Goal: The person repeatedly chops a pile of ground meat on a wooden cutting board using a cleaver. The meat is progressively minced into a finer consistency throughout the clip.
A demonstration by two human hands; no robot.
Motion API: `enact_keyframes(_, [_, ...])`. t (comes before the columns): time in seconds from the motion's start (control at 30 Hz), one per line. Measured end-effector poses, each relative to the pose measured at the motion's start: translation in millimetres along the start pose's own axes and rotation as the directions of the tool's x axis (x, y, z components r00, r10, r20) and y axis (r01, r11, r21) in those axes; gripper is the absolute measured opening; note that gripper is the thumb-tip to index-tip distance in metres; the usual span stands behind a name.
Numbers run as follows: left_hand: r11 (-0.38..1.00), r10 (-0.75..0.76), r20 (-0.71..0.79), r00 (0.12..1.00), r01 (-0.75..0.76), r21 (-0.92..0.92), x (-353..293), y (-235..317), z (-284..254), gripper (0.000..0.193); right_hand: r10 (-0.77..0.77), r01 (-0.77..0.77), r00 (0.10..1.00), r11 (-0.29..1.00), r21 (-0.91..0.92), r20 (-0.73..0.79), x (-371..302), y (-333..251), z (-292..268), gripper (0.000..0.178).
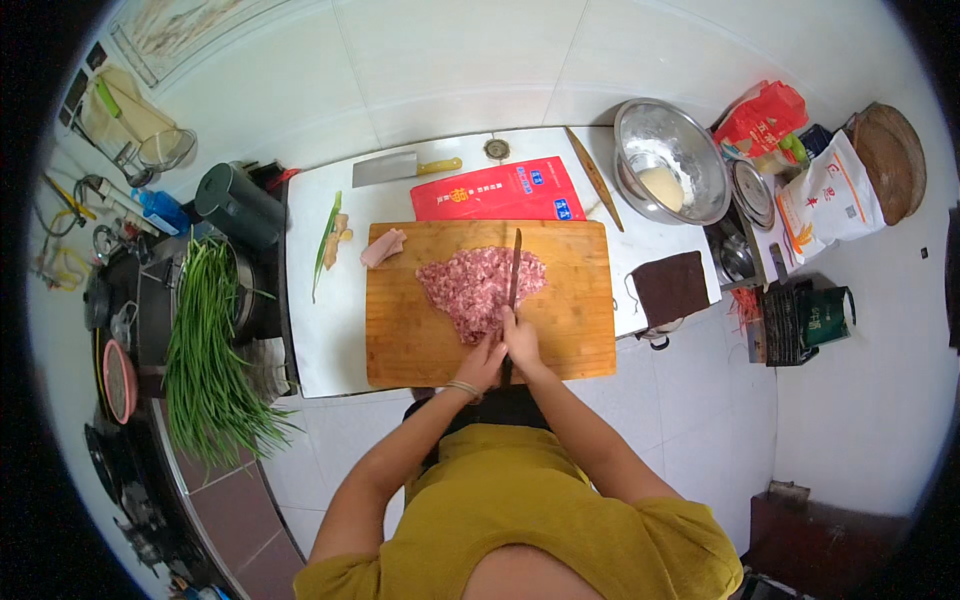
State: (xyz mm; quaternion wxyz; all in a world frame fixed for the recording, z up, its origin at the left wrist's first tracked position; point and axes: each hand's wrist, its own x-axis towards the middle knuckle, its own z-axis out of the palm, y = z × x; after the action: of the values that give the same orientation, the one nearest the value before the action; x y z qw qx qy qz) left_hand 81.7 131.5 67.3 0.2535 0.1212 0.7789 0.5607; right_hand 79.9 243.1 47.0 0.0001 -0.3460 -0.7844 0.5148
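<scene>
A cleaver (515,268), seen nearly edge-on, stands with its blade across a spread of minced meat (465,285) on a wooden cutting board (400,340). My right hand (522,342) is closed around it close to the board's front, with a dark length showing below the hand. My left hand (482,364) lies right beside it at the near tip of the meat, fingers drawn together against the knife side. What those fingers hold, if anything, is hidden. A pale piece of meat (384,248) rests at the board's upper left corner.
Behind the board lie a yellow-handled cleaver (388,169), a red package (490,192) and a wooden stick (594,180). Ginger (336,240) and a scallion (325,250) sit left. A steel bowl (625,150) holds dough (661,187). Long green chives (205,350) hang at far left.
</scene>
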Motion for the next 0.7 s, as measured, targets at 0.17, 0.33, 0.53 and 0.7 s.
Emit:
enact_keyframes(0.17, [0.922,-0.279,-0.028,0.960,0.260,-0.287,31,-35,7,0.041,0.108,-0.111,0.992,0.993,0.035,0.070,-17,-1,-1,0.072])
enact_keyframes(0.33, [0.994,0.103,-0.039,0.994,-0.104,-0.038,27,-48,-24,0.025,-0.101,0.008,0.991,0.676,-0.737,-0.082,-57,39,-32,0.061])
enact_keyframes(0.53, [0.891,0.429,0.079,0.900,-0.436,0.131,10,-7,-93,0.029,0.152,-0.154,0.986,0.648,-0.746,-0.071,-54,54,-11,0.077])
enact_keyframes(0.7, [0.855,-0.051,0.143,0.988,-0.031,0.517,36,-63,-101,0.041,0.239,-0.228,0.966,0.586,-0.778,-0.104,-50,33,0,0.076])
